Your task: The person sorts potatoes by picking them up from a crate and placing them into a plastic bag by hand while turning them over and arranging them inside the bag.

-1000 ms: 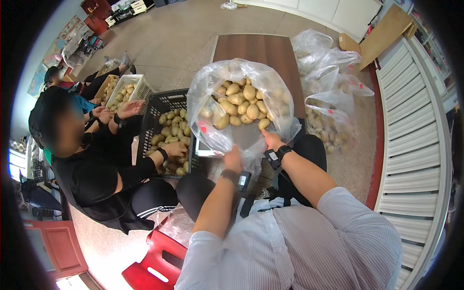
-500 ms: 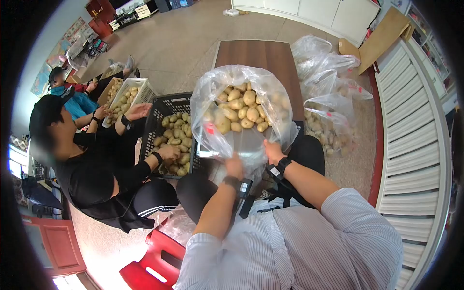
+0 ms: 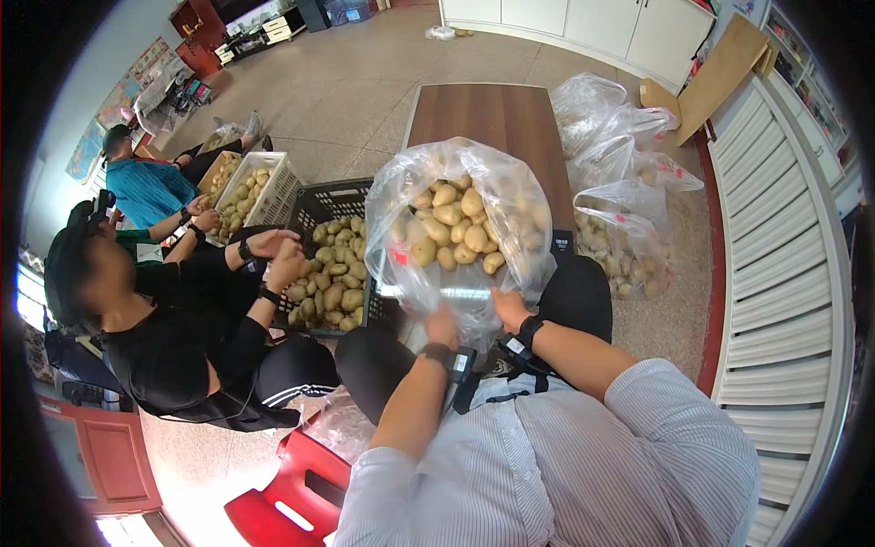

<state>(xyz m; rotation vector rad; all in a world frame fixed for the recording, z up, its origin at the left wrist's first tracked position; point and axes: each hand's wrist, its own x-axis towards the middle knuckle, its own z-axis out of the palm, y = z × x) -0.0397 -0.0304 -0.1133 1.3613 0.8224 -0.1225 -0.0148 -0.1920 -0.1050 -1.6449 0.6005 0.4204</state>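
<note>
In front of me a clear plastic bag (image 3: 524, 205) stands at the near end of a brown table, its mouth open toward me. Many potatoes (image 3: 453, 221) fill it. My right hand (image 3: 511, 308) is closed on the near edge of the bag's mouth. My left hand (image 3: 441, 326) is at the bag's near left edge, smeared by motion, so its grip is unclear. A black crate (image 3: 334, 196) of potatoes stands just left of the bag.
Several filled plastic bags (image 3: 629, 196) lie on the floor at the right, beside a white radiator (image 3: 775, 301). A co-worker (image 3: 182, 310) in black sits left, hands over the crate. A white crate (image 3: 283, 187) stands beyond. A red chair (image 3: 292, 483) is behind left.
The bag's mouth has become narrower and its near rim has shifted. The co-worker's hand has lifted out of the potatoes, and both of that person's hands are now together above the crate.
</note>
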